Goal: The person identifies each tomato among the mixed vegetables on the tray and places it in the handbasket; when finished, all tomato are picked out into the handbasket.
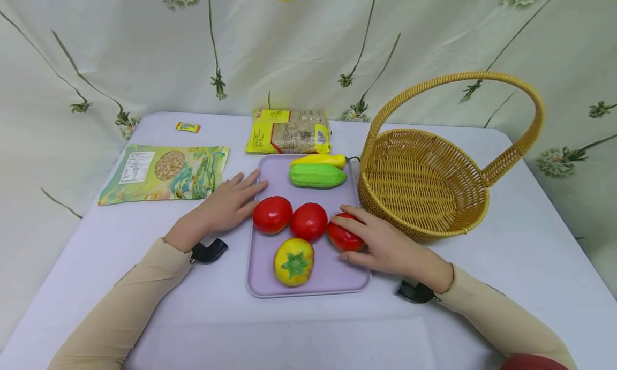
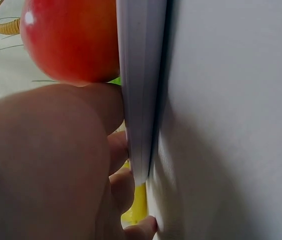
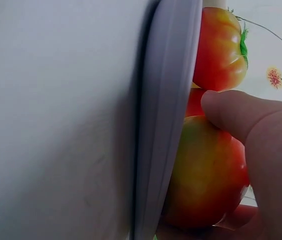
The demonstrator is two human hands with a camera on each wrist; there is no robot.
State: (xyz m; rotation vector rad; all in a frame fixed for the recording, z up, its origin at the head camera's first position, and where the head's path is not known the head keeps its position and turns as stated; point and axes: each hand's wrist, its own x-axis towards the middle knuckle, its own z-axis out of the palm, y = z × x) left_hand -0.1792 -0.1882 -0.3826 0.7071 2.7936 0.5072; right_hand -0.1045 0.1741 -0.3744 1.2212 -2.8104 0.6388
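We count three glossy red round tomatoes and one yellow round tomato with a green star-shaped top, four altogether. We see one long dark-stemmed yellow pepper and one bright green ribbed oblong vegetable. We find one large green printed bag, one yellow bag with a clear panel and one tiny yellow packet. We tally one rectangular lilac tray, one golden-brown woven basket, one bare left hand, one bare right hand, two black wrist devices and two beige sleeves.
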